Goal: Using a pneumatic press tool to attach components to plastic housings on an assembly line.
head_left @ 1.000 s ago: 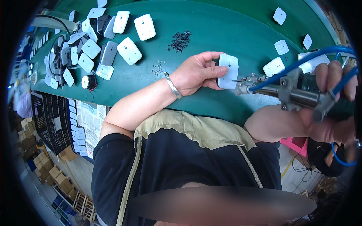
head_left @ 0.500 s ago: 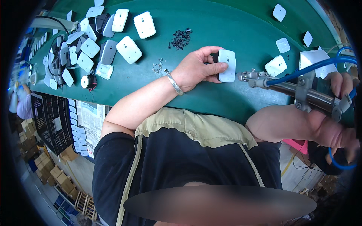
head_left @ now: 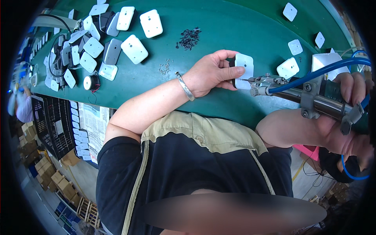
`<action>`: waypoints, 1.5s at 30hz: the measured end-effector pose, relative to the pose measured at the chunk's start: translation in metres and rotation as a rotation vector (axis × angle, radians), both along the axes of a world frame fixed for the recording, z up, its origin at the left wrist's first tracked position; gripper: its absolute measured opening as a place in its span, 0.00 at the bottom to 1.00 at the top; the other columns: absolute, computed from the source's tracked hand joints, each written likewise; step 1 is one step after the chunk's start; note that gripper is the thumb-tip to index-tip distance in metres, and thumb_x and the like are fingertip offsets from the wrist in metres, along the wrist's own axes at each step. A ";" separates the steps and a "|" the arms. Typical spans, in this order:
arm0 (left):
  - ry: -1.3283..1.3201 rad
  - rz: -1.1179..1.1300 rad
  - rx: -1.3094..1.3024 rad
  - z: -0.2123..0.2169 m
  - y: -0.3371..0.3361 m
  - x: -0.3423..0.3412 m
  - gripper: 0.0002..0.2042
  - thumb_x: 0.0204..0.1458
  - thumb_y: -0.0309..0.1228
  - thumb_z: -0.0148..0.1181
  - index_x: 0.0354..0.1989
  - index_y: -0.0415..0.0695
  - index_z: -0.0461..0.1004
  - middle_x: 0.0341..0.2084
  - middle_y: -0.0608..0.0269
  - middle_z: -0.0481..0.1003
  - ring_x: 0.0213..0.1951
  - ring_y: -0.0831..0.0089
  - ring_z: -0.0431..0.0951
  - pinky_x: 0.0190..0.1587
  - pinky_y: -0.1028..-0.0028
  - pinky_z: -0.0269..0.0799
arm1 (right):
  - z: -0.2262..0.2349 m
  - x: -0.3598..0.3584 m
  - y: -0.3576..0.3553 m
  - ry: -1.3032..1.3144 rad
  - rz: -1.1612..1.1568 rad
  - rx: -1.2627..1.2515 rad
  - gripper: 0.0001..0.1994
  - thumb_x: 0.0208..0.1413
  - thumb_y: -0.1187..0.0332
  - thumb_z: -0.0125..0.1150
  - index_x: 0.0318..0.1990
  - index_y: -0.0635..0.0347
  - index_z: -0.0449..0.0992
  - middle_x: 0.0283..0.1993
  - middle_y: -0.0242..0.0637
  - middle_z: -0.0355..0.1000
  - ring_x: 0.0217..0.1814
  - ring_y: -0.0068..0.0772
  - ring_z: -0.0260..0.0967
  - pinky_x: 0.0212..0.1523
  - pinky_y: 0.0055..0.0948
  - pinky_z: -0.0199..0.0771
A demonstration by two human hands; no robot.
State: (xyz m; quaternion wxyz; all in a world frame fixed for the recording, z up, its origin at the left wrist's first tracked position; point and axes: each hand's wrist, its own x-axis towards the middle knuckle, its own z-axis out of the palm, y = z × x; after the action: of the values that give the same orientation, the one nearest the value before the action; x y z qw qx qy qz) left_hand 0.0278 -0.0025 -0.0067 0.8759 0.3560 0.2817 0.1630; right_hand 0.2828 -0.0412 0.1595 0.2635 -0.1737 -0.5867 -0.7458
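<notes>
In my left hand (head_left: pixel 219 72) is a white rounded plate with small holes (head_left: pixel 244 64), joined to a black part behind it. My thumb presses on its face and my fingers curl behind. My right hand (head_left: pixel 348 88), at the right edge and partly behind the tool, grips a metal air screwdriver (head_left: pixel 291 94) with a blue hose (head_left: pixel 321 72). Its thin tip reaches the lower part of the plate; whether it sits in a hole I cannot tell.
Black screws (head_left: pixel 188 38) lie heaped on the green table (head_left: pixel 168 90), with small metal screws (head_left: pixel 165 67) nearer me. Many similar white pieces (head_left: pixel 134 49) crowd the left, by a wire spool (head_left: pixel 91 83). A white box (head_left: pixel 325 64) and more plates are on the right.
The held plate has moved slightly right and the screwdriver's head has shifted a little down, so the tip now overlaps the plate. Before, a narrow gap lay between them.
</notes>
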 end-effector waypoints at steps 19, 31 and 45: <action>-0.032 0.239 0.193 -0.007 0.018 -0.015 0.18 0.51 0.31 0.55 0.50 0.46 0.62 0.41 0.65 0.69 0.40 0.76 0.72 0.38 0.74 0.72 | 0.021 -0.042 -0.075 -1.452 -2.026 2.460 0.23 0.50 0.64 0.56 0.50 0.62 0.57 0.42 0.43 0.64 0.29 0.27 0.66 0.34 0.23 0.67; 0.291 0.408 1.052 0.037 0.095 -0.025 0.18 0.49 0.30 0.56 0.49 0.41 0.65 0.38 0.63 0.72 0.40 0.76 0.71 0.43 0.76 0.68 | -0.012 -0.067 -0.058 -1.934 -2.494 1.859 0.31 0.40 0.56 0.67 0.47 0.62 0.58 0.34 0.31 0.62 0.31 0.24 0.61 0.33 0.23 0.58; 1.035 0.216 1.586 0.023 0.278 0.016 0.25 0.40 0.43 0.61 0.49 0.50 0.69 0.39 0.53 0.72 0.43 0.60 0.72 0.48 0.69 0.66 | -0.015 -0.074 -0.034 -2.238 -2.595 1.750 0.32 0.42 0.59 0.65 0.51 0.63 0.55 0.32 0.32 0.64 0.25 0.24 0.64 0.30 0.22 0.64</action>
State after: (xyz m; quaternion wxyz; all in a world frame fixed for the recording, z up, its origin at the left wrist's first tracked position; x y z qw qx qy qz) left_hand 0.0438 0.2759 0.0166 0.1260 0.8465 0.4733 0.2087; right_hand 0.2089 -0.0749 0.1441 0.8092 -0.2083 -0.4871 0.2542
